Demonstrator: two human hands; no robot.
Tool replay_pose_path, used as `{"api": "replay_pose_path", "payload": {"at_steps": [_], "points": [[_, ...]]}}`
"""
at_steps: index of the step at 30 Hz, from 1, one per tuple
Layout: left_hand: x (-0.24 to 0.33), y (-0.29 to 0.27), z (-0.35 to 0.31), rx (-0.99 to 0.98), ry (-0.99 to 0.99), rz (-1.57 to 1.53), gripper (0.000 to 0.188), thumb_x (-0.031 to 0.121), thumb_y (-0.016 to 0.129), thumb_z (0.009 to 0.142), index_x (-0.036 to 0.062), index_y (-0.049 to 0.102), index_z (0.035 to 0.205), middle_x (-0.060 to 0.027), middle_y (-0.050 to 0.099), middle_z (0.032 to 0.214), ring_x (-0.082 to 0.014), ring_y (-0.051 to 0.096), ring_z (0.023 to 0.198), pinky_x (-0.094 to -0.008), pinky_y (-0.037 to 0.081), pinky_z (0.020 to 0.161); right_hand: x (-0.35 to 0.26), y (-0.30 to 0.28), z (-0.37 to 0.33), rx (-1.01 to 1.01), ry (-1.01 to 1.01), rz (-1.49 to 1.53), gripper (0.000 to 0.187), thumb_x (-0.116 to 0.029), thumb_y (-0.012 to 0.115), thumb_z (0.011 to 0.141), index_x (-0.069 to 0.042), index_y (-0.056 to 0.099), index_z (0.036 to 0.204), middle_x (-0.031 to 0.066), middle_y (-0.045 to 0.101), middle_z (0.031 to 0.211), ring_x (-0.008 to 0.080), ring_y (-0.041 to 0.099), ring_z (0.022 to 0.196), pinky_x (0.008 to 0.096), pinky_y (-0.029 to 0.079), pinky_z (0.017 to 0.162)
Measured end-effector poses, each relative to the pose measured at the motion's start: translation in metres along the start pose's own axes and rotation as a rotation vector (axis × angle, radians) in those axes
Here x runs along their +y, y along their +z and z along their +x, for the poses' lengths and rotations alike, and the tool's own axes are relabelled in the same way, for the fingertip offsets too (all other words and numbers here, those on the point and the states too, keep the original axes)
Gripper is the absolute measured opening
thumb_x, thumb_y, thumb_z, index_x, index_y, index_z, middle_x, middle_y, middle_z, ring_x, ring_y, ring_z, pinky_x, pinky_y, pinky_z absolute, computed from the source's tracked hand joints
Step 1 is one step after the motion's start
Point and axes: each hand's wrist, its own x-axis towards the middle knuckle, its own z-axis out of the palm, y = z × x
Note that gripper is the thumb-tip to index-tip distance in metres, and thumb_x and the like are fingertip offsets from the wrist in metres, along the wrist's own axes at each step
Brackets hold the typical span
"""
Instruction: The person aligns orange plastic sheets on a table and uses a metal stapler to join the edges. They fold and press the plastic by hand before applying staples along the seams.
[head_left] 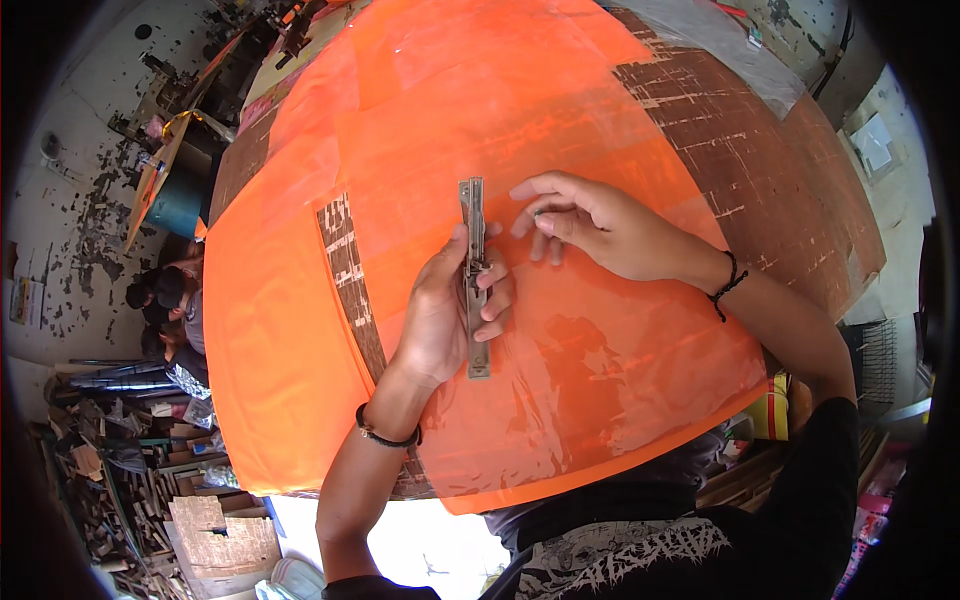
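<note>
My left hand [445, 305] is closed around a long, narrow metal bar [478, 350], holding it upright in the picture above the orange sheet. The bar has a grooved upper part and a small mechanism near its middle; its exact kind is unclear. To its right, my right hand [610, 225] hovers apart from the bar with curled fingers. Thumb and a finger come together at a tiny greyish spot, too small to name. Beneath both hands spreads a glossy, see-through orange plastic sheet [600, 400], overlapping other orange sheets on the table.
The brown, worn tabletop [800, 190] shows at the right and in a strip [350, 270] on the left. Clear film [700, 40] lies at the far right. People [175, 300] are at the left. Wood scraps [140, 480] pile up lower left, near a teal drum [180, 195].
</note>
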Motion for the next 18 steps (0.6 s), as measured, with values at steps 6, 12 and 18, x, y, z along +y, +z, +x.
{"api": "replay_pose_path", "payload": {"at_steps": [6, 12, 18], "points": [[0.004, 0.003, -0.003, 0.042, -0.02, 0.154, 0.032, 0.026, 0.045, 0.096, 0.0044, 0.04, 0.12, 0.0002, 0.037, 0.071, -0.0076, 0.037, 0.046, -0.0194, 0.023, 0.033, 0.007, 0.006, 0.001, 0.121, -0.148, 0.055, 0.033, -0.009, 0.047, 0.098, -0.001, 0.04, 0.129, 0.016, 0.063, 0.109, 0.018, 0.063, 0.1, 0.0298, 0.052, 0.086], [0.004, 0.007, -0.004, -0.055, -0.067, 0.106, 0.032, 0.018, 0.045, 0.093, 0.0019, 0.039, 0.119, -0.0074, 0.049, 0.082, -0.0124, 0.047, 0.047, -0.0209, 0.026, 0.031, -0.006, 0.007, 0.0, 0.251, -0.177, -0.068, 0.025, -0.01, 0.06, 0.091, -0.001, 0.055, 0.114, 0.0104, 0.068, 0.095, 0.0177, 0.064, 0.098, 0.0277, 0.052, 0.081], [0.005, 0.001, -0.006, -0.129, -0.239, 0.166, 0.032, 0.027, 0.045, 0.093, 0.0006, 0.046, 0.112, -0.0089, 0.051, 0.082, -0.0141, 0.05, 0.047, -0.0216, 0.025, 0.028, -0.014, 0.005, 0.0, 0.252, -0.66, -0.709, 0.016, -0.01, 0.071, 0.077, -0.009, 0.071, 0.093, 0.0002, 0.068, 0.09, 0.0173, 0.057, 0.08, 0.028, 0.048, 0.07]]}}
